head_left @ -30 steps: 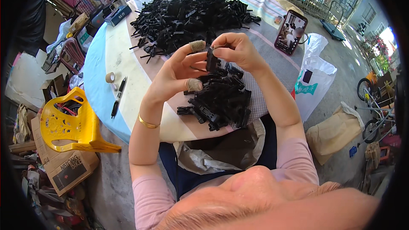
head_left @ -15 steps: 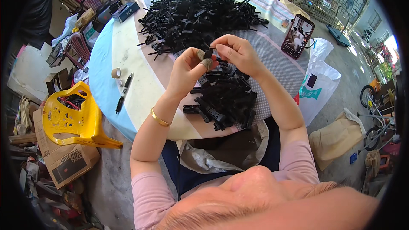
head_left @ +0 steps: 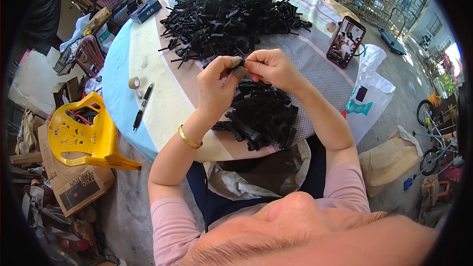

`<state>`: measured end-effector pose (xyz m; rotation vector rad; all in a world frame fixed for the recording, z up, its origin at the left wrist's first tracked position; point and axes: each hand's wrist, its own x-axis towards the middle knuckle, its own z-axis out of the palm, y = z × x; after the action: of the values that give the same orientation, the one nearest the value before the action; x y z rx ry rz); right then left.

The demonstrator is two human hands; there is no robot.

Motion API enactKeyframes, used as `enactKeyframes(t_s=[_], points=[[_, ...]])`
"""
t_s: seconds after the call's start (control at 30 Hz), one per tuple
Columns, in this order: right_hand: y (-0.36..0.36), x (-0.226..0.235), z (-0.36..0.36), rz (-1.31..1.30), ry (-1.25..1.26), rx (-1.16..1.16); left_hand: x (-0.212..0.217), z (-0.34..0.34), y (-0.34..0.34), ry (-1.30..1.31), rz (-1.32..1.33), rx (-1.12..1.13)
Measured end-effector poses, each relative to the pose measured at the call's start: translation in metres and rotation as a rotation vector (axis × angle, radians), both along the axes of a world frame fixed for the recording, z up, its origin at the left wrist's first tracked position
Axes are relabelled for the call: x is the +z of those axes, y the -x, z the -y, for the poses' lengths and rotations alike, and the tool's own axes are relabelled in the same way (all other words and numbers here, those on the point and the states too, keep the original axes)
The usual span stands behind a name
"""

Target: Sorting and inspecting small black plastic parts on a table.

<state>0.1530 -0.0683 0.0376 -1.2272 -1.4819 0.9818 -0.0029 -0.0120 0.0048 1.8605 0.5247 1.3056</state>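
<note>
Cloth-covered table (head_left: pixel 160 111), and it's close fingertip work!
Left hand (head_left: pixel 217 81) and right hand (head_left: pixel 276 71) both pinch a small black part (head_left: pixel 242 62) beyond the nearer pile (head_left: pixel 263 116); seemingly a fine-handling step, the next move wanting steady pressure.

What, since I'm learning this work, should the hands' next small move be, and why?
Perhaps steady the black piece with the left grip while the right grip gently works at it: both pinch it from opposite sides, by the far edge of the nearer black pile.
</note>
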Motion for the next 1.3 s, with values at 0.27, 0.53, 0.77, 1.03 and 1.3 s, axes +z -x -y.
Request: enactKeyframes(t_s=[0.27,0.53,0.77,1.03,1.3], points=[[-0.027,-0.02,-0.021,0.162,-0.293,-0.067,0.005,0.006,-0.009,-0.008,-0.184,0.091],[-0.117,-0.045,-0.065,0.799,-0.26,-0.805,0.006,0.015,-0.007,-0.172,-0.38,-0.297],[-0.124,-0.079,-0.087,1.071,-0.075,-0.791,0.011,0.015,-0.008,-0.287,-0.443,-0.302],[-0.085,-0.057,-0.074,0.592,-0.513,-0.541,-0.002,-0.045,-0.022,0.131,-0.269,-0.226],[-0.026,-0.035,-0.047,-0.086,-0.295,-0.014,0.001,-0.059,-0.01,0.623,-0.116,-0.529]])
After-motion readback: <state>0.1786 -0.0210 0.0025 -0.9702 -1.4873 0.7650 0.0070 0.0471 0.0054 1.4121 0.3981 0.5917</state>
